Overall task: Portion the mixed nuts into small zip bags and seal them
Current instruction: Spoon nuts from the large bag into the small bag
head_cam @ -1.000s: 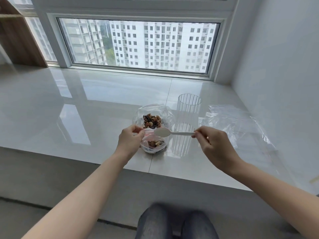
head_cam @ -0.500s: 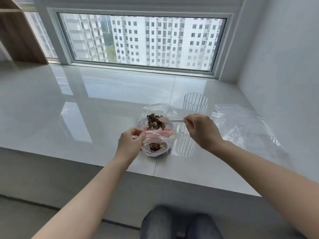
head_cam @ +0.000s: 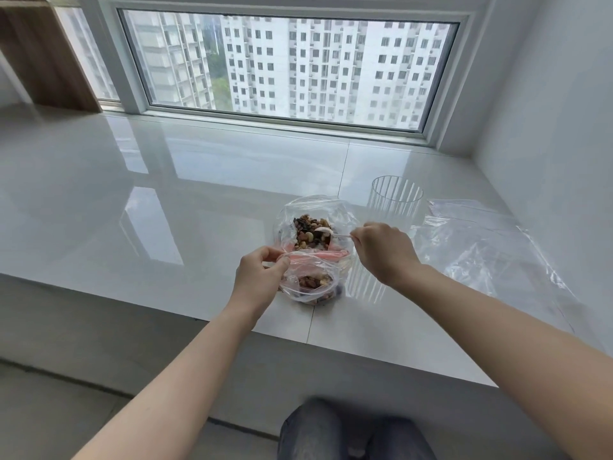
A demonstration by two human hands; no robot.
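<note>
Near the front edge of the glossy white ledge point(head_cam: 166, 194), under a wide window point(head_cam: 288, 68) facing tower blocks, my work sits on a tile seam. A white wall closes the right side; a wooden panel point(head_cam: 43, 54) stands at the far left corner. My left hand point(head_cam: 258, 277) pinches the pink-striped mouth of the small zip bag point(head_cam: 311, 280), a clear pouch holding a few brown nuts. Just behind it the bigger bag of mixed nuts point(head_cam: 310, 230) gapes open, and my right hand point(head_cam: 384, 254) pinches the white spoon point(head_cam: 326, 231), its bowl among them. A ribbed clear cup point(head_cam: 396, 200) stands just beside; spare bags point(head_cam: 491, 247) lie toward the right edge.
</note>
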